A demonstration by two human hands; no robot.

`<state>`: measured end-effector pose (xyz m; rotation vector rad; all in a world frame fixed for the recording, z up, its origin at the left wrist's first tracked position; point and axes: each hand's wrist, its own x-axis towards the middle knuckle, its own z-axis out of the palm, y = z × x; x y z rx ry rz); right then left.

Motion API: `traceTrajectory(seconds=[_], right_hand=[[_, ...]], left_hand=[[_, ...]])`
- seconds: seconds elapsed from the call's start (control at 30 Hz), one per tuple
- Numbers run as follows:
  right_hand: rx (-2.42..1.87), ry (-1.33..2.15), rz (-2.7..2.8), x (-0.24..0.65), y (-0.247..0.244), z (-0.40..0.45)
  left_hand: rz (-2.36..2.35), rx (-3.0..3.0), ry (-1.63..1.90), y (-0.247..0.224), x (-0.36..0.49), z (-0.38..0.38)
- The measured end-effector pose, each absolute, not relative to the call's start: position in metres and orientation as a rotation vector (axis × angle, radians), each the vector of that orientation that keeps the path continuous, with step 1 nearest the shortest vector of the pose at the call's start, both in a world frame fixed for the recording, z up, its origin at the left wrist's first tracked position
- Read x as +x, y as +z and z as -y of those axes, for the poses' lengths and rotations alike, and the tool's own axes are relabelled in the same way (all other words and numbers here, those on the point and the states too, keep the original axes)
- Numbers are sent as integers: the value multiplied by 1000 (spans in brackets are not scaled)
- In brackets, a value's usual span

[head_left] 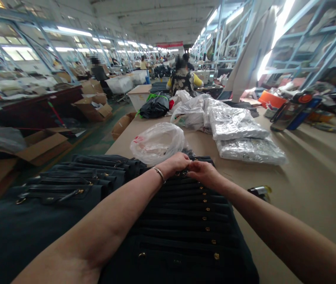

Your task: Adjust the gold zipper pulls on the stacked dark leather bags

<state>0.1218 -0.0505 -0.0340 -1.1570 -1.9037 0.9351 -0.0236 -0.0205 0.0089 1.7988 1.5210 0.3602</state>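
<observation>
My left hand (178,162), with a bangle (159,174) at the wrist, pinches at the far end of a stack of dark fabric pieces (182,236). Close against it, my right hand (205,173) also has its fingers pressed together. The fingertips of both hands nearly meet, and what lies between them is too small to make out. Gold-coloured metal fittings (207,228) run in a row down the overlapping pieces. A second dark stack (52,205), with zips and pulls, spreads out under and beyond my left forearm. Just past my hands lies a loose clear plastic bag (158,142).
Plastic-wrapped packs (244,136) are piled on the brown table (297,197). A small dark and silver object (259,192) lies near my right forearm; a bottle (292,110) stands farther right. Cardboard boxes (42,144) sit on the left. A person (184,81) sits ahead.
</observation>
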Motion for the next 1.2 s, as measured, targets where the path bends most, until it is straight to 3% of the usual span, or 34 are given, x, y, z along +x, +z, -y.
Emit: traceTrajectory(seconds=[0.2,0.37,0.53,0.87,1.2], right_hand=[[-1003,1404,1512,109,-33,60],[-1101,1539,1415,126,-16,60],[-1352,1351,1518,143,-17,51],[-1533,931,1868,153,-41,35],[-1702,772,2130,154,-40,33]], left_hand=[[-1419,1620,443,8,-24,28],[-1369,1510,453,9,-28,30],[-1344,1451,427,8,-30,32],[-1466,1896,178,5,-15,32],[-1489,2045,-42,8,-6,29]])
